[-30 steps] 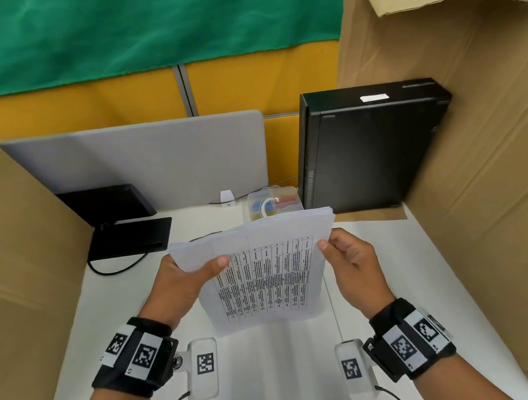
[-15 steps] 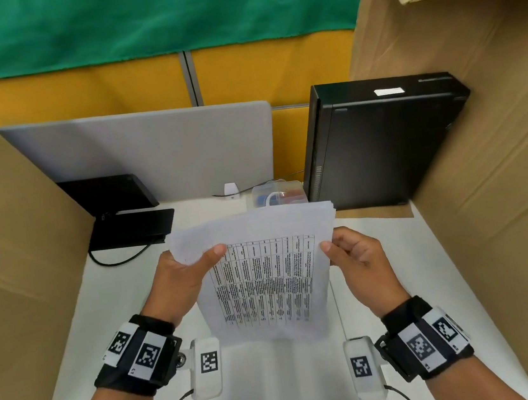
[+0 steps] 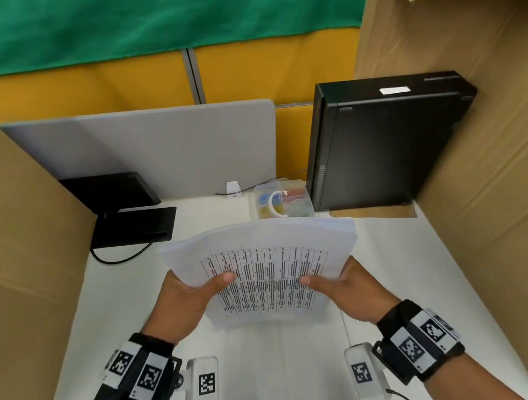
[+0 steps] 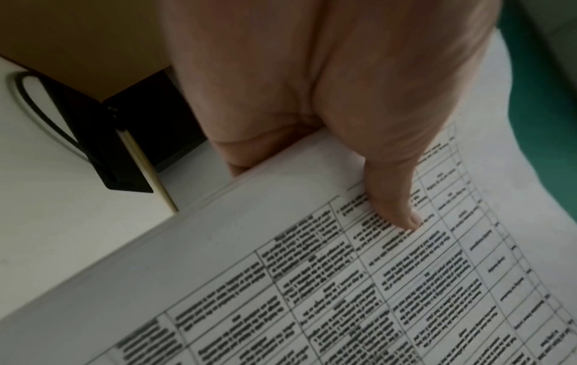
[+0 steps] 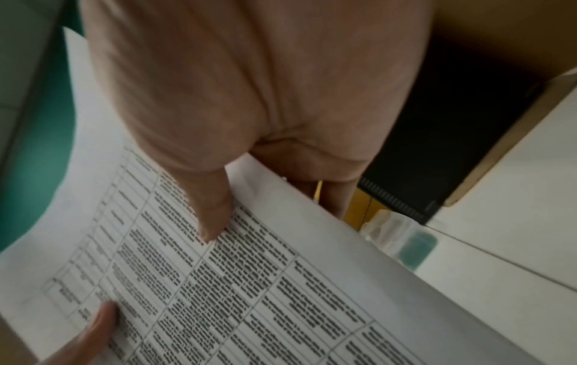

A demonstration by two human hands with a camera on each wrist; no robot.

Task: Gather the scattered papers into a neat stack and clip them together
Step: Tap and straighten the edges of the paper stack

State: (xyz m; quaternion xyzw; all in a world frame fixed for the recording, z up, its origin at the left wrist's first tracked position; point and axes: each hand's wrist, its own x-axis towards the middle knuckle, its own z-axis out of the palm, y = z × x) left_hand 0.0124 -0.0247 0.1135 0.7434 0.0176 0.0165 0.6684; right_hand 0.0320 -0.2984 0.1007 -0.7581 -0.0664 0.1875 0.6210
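Both hands hold one stack of papers [image 3: 261, 266] up off the white desk [image 3: 277, 374], each clamped on a side edge. The left hand [image 3: 182, 304] grips the left edge with its thumb pressed flat across the printed table on the top sheet, the other fingers hidden behind the stack; the left wrist view shows that thumb [image 4: 396, 197] lying on the rows of text while the rest of the hand wraps under the edge. The right hand [image 3: 349, 284] grips the right edge in the same way, its thumb [image 5: 212, 214] on the top sheet and fingers behind. The stack sits between the two hands, tilted with its far edge raised and fanned slightly, the sheet edges not quite flush at the top right corner. Just beyond the stack, past the fingertips, stands a clear plastic box [image 3: 281, 199] with coloured small items inside. Beyond the left hand lies a flat black device [image 3: 133, 227] with a cable looping from it, and beyond the right hand a black computer case [image 3: 385, 141] stands upright. Brown cardboard walls [image 3: 12, 247] rise outside both hands, with a grey divider panel [image 3: 150, 150] farthest back.
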